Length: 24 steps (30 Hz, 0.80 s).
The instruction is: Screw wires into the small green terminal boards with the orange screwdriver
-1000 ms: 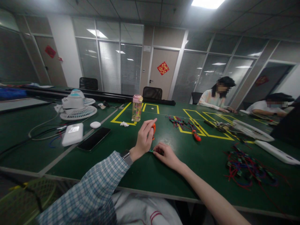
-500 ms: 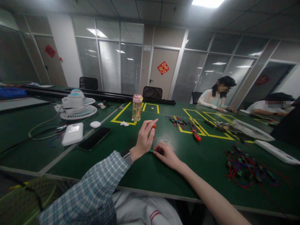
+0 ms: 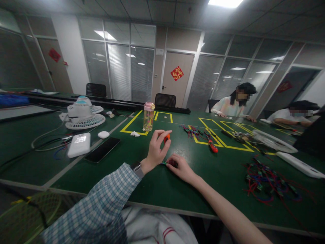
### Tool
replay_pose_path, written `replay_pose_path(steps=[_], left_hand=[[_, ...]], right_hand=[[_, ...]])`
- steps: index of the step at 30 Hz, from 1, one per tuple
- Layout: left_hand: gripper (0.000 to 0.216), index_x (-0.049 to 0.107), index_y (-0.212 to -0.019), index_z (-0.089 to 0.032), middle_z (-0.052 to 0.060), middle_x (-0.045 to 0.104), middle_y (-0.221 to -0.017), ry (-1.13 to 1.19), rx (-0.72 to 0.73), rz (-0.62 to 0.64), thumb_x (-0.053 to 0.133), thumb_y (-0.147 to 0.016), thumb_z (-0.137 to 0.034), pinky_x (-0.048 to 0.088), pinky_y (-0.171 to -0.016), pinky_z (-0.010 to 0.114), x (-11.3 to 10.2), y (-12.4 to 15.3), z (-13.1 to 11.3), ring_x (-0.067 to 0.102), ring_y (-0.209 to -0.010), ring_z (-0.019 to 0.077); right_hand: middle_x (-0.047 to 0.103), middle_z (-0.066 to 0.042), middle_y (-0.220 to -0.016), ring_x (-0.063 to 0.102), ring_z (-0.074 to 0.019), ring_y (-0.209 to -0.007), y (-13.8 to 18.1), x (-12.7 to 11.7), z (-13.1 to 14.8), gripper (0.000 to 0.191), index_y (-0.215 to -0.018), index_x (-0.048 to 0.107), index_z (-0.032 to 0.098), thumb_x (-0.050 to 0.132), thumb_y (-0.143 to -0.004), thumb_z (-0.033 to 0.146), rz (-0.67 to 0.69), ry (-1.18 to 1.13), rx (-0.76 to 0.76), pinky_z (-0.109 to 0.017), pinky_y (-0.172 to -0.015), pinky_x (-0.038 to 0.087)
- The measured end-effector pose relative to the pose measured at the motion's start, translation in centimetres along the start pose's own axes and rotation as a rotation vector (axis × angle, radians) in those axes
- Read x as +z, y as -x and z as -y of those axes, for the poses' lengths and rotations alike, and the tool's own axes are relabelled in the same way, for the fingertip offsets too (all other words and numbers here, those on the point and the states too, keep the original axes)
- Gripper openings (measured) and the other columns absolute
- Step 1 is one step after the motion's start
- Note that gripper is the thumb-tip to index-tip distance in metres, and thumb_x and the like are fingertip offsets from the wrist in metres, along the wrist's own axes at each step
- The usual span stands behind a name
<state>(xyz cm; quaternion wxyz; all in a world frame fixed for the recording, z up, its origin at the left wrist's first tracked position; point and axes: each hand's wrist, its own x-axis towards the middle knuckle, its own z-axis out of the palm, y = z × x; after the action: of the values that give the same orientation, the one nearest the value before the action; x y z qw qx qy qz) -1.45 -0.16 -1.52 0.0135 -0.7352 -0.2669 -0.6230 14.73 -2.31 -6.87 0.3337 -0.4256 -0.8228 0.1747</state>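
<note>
My left hand (image 3: 156, 149) holds an orange-handled screwdriver (image 3: 166, 138) upright by its handle, fingers wrapped round the top, its tip down at a small green connector part (image 3: 165, 163) on the green table (image 3: 157, 183). My right hand (image 3: 179, 166) rests on the table just right of that part, fingers curled and pinching it in place. The left arm wears a blue checked sleeve and a wristwatch (image 3: 137, 168).
A pink-lidded bottle (image 3: 148, 117), a black phone (image 3: 102, 149), a white power bank (image 3: 79, 144) and white fans (image 3: 82, 116) stand left. Another red screwdriver (image 3: 212, 146) and wire bundles (image 3: 266, 181) lie right. Two other people sit at the far right.
The fingers of my left hand have shifted round the screwdriver handle, curling more. My right hand stays in place. The far person's arm has moved slightly.
</note>
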Motion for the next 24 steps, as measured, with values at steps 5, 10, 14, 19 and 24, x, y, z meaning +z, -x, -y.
replay_pose_path(steps=[5,10,14,19,24], left_hand=[[0.031,0.054,-0.122,-0.019,0.007,0.057,-0.107,0.034,0.008,0.002,0.038,-0.095,-0.018,0.047,-0.088,0.032,0.04,-0.07,-0.14,0.055,-0.1,0.0169],[0.022,0.061,-0.107,-0.02,0.004,0.05,-0.094,-0.033,0.002,-0.096,0.06,-0.086,-0.027,0.049,-0.08,0.029,0.27,-0.05,0.09,0.055,-0.087,0.015],[0.026,0.058,-0.115,-0.02,0.007,0.053,-0.103,0.003,-0.002,-0.02,0.045,-0.093,-0.024,0.048,-0.088,0.032,0.09,0.11,0.03,0.055,-0.098,0.017],[0.034,0.053,-0.124,-0.018,0.009,0.058,-0.116,0.054,0.016,0.021,0.034,-0.096,-0.018,0.046,-0.095,0.034,-0.05,0.05,-0.2,0.055,-0.109,0.018],[0.027,0.057,-0.117,-0.019,0.007,0.059,-0.104,0.015,0.035,-0.038,0.044,-0.093,-0.019,0.049,-0.087,0.032,0.14,-0.14,-0.28,0.057,-0.098,0.017]], right_hand=[[0.055,0.0,-0.073,0.05,-0.0123,-0.063,0.01,0.01,-0.01,0.005,-0.081,0.062,0.016,0.059,-0.079,0.012,-0.001,0.005,-0.004,-0.024,-0.059,0.04],[0.054,0.0,-0.073,0.05,-0.0122,-0.063,0.0,0.04,0.09,0.006,-0.081,0.062,0.016,0.06,-0.079,0.011,-0.001,0.008,0.008,-0.024,-0.059,0.04],[0.054,0.0,-0.073,0.05,-0.0126,-0.064,0.0,0.11,-0.08,0.004,-0.081,0.062,0.016,0.06,-0.08,0.013,0.0,0.009,0.0,-0.024,-0.06,0.04],[0.054,0.0,-0.074,0.05,-0.012,-0.063,-0.02,0.07,0.01,0.005,-0.082,0.062,0.016,0.06,-0.08,0.012,-0.001,-0.006,-0.003,-0.023,-0.059,0.041],[0.054,0.0,-0.074,0.051,-0.0122,-0.063,-0.01,-0.03,0.14,0.005,-0.081,0.061,0.016,0.06,-0.079,0.011,-0.004,-0.004,0.011,-0.024,-0.059,0.041]])
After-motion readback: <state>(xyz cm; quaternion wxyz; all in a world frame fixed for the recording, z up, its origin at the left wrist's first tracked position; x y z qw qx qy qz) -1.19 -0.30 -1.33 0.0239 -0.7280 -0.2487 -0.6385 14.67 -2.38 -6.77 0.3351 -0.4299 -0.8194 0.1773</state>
